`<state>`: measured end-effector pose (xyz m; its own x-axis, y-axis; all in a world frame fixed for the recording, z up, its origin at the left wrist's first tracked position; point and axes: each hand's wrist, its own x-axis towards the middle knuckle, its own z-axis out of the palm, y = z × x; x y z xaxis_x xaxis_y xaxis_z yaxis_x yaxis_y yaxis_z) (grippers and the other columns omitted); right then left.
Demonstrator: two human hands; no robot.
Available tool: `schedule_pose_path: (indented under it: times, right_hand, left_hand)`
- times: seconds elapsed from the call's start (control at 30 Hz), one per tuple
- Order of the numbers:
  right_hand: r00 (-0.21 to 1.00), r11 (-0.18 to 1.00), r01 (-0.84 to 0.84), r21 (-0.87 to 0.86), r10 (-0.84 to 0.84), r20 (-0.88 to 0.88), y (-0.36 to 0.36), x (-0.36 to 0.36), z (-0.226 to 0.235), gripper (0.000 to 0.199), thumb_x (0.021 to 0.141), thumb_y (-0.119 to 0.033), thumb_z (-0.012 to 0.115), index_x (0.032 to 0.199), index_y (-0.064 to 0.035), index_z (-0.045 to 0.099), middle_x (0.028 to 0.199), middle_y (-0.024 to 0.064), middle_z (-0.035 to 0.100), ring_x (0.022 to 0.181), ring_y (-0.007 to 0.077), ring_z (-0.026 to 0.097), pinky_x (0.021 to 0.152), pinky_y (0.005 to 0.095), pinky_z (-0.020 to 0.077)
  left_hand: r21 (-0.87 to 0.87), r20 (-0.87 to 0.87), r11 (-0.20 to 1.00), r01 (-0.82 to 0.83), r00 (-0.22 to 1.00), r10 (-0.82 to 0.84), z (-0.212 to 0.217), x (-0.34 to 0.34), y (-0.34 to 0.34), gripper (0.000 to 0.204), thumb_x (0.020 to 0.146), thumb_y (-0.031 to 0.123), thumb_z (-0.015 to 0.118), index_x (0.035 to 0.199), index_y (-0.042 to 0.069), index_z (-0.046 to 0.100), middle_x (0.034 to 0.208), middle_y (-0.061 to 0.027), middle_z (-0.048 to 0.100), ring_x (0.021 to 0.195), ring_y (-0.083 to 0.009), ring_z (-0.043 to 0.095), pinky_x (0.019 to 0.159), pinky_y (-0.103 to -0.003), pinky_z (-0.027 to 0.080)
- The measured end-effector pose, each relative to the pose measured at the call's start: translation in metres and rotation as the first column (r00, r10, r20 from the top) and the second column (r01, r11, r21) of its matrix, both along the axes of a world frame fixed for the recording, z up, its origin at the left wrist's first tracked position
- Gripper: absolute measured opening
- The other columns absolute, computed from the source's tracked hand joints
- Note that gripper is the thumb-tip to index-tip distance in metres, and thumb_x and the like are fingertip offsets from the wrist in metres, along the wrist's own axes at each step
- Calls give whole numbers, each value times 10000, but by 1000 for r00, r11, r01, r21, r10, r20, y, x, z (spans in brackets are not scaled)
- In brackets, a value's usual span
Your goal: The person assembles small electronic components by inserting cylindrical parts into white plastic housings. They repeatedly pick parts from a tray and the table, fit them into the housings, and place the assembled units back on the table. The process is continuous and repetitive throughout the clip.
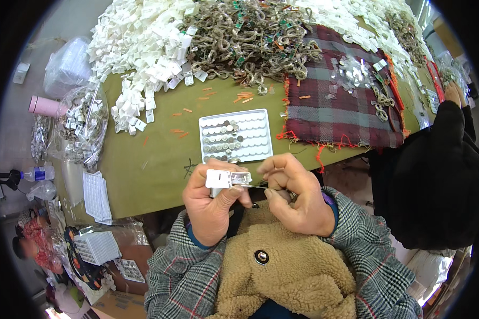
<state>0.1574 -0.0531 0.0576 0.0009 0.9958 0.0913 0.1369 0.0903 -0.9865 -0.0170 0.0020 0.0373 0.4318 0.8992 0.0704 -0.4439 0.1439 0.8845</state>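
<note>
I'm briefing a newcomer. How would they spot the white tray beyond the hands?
On the olive-green tabletop, look between the tangled grey-brown cable coils and the bare left hand. There lies a shallow white rectangular tray. Round silvery discs inside distinguish it from the stacked white rectangular sheets farther left.

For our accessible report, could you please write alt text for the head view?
A person's left hand holds a small white case while the right hand pinches a thin piece beside it. A green table bears a white tray of round discs, heaped white parts and coiled strands.
</note>
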Motion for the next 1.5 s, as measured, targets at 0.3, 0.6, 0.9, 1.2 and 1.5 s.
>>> schedule_pose_path:
  times: [0.3,0.6,0.9,1.2,1.5]
  right_hand:
    - [936,943,23,331,-137,325,8,-2,-7,159,766,41,703,882,-18,611,587,13,498,555,180,482,699,328,425]
    - [991,971,37,-236,-66,-116,-7,-2,-1,142,797,6,721,904,-17,631,617,13,547,597,146,497,557,288,424]
    - [981,957,29,289,-82,174,-3,3,5,156,780,24,716,902,-23,630,656,38,583,628,206,527,659,334,448]
    - [836,911,-177,372,-60,545,-6,16,20,163,729,63,666,845,-27,595,662,47,563,569,220,496,684,358,397]
    - [986,997,35,-67,-23,165,-7,12,22,222,915,21,579,1131,-11,536,791,138,597,640,260,588,600,320,460]
  left_hand:
    - [158,-104,987,13,995,4,-2,-2,0,191,920,46,667,1021,-19,520,1051,-164,617,816,-196,685,702,-295,600]
    - [56,128,994,94,987,-101,-10,3,0,212,920,74,675,1039,-28,531,1049,-186,615,804,-203,683,720,-307,601]
    - [-162,300,961,224,939,-169,-6,3,-2,261,885,38,701,1047,-28,509,1094,-259,620,810,-234,702,672,-338,628]
    - [315,-249,941,120,968,-40,6,-17,0,214,786,-101,740,930,-40,594,1033,-221,672,863,-221,704,745,-317,616]
    - [373,-197,922,105,980,-32,5,-23,5,191,826,-140,674,962,-34,592,1070,-243,662,897,-254,712,769,-355,631]
